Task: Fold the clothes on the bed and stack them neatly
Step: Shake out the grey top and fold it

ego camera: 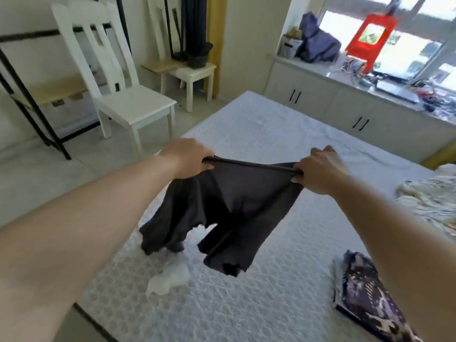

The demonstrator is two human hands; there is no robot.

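Dark grey shorts (234,206) hang in the air above the white bed (259,134), waistband stretched level between my two hands. My left hand (187,156) grips the waistband's left end and my right hand (320,169) grips its right end. Both legs of the shorts dangle down, their hems just over the mattress. A small white garment (170,280) lies crumpled on the bed under the shorts. A folded dark patterned garment (365,294) lies flat at the lower right, partly behind my right forearm. A pale crumpled pile of fabric (434,203) sits at the bed's right edge.
A white chair (123,95) stands on the floor left of the bed, with a black-framed shelf (37,99) behind it and a second chair (187,70) farther back. Low white cabinets (345,107) with a cluttered windowsill run along the bed's far right side.
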